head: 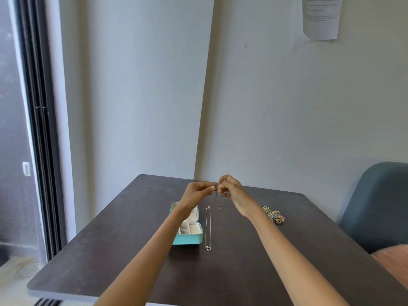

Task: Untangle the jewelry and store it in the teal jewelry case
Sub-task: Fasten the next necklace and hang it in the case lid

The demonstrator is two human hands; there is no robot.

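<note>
Both forearms reach out over the dark table (110,250), hands raised and nearly touching each other. Left hand (199,191) has its fingertips pinched on the top of a thin chain (217,198), and the right hand (230,191) is curled around the same spot from the other side, fingers bunched like it's picking at a knot or a clasp. From between them the chain hangs straight down, with a tiny dark pendant at its low end, clear of the tabletop as far as I can tell.

So we're mid-untangle on this piece, I'd say. Below the left wrist sits the teal jewelry case (187,238), lid open, pale dividers showing. Just beside it, under the gap between the hands, a second necklace (208,228) lies stretched out straight with a ring pendant at the near end, looks already sorted but not stored. Off past the right wrist there's a tangled heap of jewelry (273,214), rings and chains all clumped, well apart from the case.

Next move probably needs tiny fingertip work to free whatever's snagged, then lowering the chain into a compartment without it kinking up again. Too small to see the actual knot though.
</note>
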